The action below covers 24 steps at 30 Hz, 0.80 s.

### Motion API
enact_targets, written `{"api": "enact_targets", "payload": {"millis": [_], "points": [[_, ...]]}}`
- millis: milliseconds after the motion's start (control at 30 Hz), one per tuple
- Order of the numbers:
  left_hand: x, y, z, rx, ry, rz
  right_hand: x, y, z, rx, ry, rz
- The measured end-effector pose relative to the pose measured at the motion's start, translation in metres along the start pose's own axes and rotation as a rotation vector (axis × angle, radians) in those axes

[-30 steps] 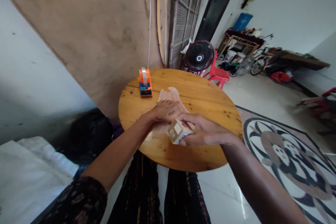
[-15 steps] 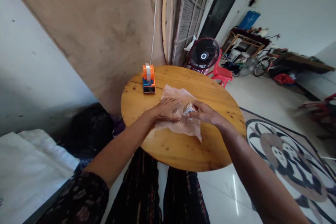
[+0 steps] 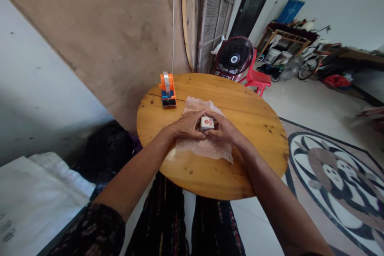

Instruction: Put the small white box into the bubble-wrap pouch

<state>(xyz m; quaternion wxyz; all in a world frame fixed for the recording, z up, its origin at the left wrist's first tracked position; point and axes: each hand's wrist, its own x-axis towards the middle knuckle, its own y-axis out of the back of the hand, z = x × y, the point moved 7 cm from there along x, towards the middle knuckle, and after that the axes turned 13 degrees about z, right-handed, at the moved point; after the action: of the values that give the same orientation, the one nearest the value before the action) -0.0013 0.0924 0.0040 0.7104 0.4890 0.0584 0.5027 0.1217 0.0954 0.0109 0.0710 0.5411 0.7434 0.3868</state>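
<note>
A small white box (image 3: pixel 207 123) with a red mark on its top sits between my two hands at the middle of the bubble wrap. My right hand (image 3: pixel 224 129) grips it from the right, thumb on the near side and fingers on the far side. From the left, my left hand (image 3: pixel 189 124) curves around the box, its fingers and thumb against the box's left end. Beneath both hands the bubble wrap sheet (image 3: pixel 210 151) lies spread on the round wooden table (image 3: pixel 255 108); its middle is hidden by the hands.
An orange and blue tape dispenser (image 3: pixel 168 91) stands on the table's far left part. Behind the table are a fan (image 3: pixel 235 57) and a red plastic chair (image 3: pixel 258 77). A wooden board (image 3: pixel 120 28) leans along the left, and white sacks (image 3: pixel 39 196) lie at lower left.
My right hand has brought the box leftward and set it with its red-marked face up. My left hand, flat on the bubble wrap before, now curves around the box. The view has shifted slightly.
</note>
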Motion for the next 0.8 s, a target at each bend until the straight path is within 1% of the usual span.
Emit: {"api": "enact_targets", "payload": {"millis": [100, 167, 367, 467, 600, 733, 800], "points": [[0.0, 0.001, 0.0, -0.018, 0.015, -0.009, -0.006, 0.002, 0.013, 0.051, -0.099, 0.017], [-0.001, 0.001, -0.001, -0.007, 0.027, -0.031, -0.008, 0.006, 0.017, 0.035, -0.127, 0.044], [-0.002, -0.001, -0.007, 0.014, 0.065, -0.045, -0.009, 0.012, 0.013, -0.037, -0.084, 0.114], [-0.002, -0.001, -0.006, 0.017, 0.066, -0.05, -0.01, 0.011, 0.012, -0.061, -0.093, 0.106], [-0.002, -0.001, -0.006, 0.024, 0.075, -0.058, -0.012, 0.01, 0.014, -0.033, -0.131, 0.075], [-0.001, 0.001, -0.001, -0.018, 0.013, -0.039, -0.012, 0.01, 0.01, 0.065, -0.049, 0.07], [0.0, 0.002, 0.0, -0.021, 0.01, -0.039, -0.012, 0.01, 0.013, 0.075, -0.047, 0.079]]}}
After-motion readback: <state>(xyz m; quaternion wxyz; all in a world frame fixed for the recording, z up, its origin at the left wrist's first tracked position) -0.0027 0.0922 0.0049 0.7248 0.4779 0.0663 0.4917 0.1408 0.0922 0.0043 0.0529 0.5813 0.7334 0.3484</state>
